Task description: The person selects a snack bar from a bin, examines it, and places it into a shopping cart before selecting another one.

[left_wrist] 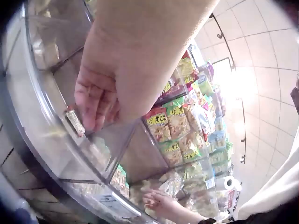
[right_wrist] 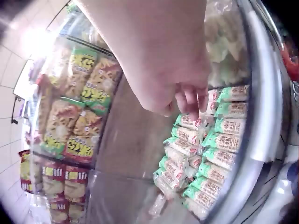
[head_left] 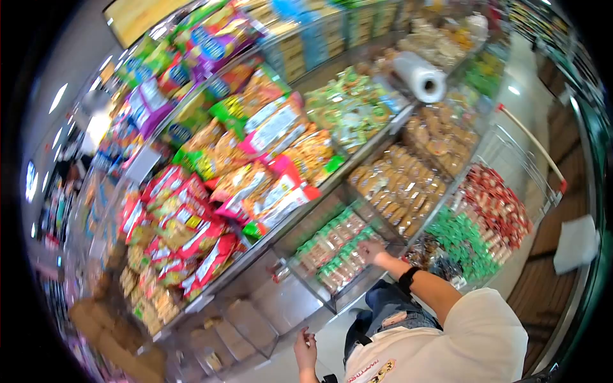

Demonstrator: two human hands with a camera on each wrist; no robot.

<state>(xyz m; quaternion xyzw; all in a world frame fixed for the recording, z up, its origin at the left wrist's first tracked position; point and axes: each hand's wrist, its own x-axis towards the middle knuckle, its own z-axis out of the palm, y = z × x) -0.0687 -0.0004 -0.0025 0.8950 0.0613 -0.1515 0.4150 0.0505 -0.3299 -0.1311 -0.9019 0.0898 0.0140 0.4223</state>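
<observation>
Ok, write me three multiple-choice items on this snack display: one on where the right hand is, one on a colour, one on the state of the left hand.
1. Where is the right hand?
A. on the plastic bag roll
B. over the bin of green-ended snack packs
C. on the cart handle

2. What colour is the plastic bag roll above the bins?
A. white
B. blue
C. black

3. What is the left hand doing?
A. gripping a large chip bag
B. hanging by the person's side
C. fingers hanging into a clear bin by a small wrapped snack

Answers: 1 B, its fingers reach down over those packs; 2 A, the roll shows white; 3 C, the left wrist view shows it.
</observation>
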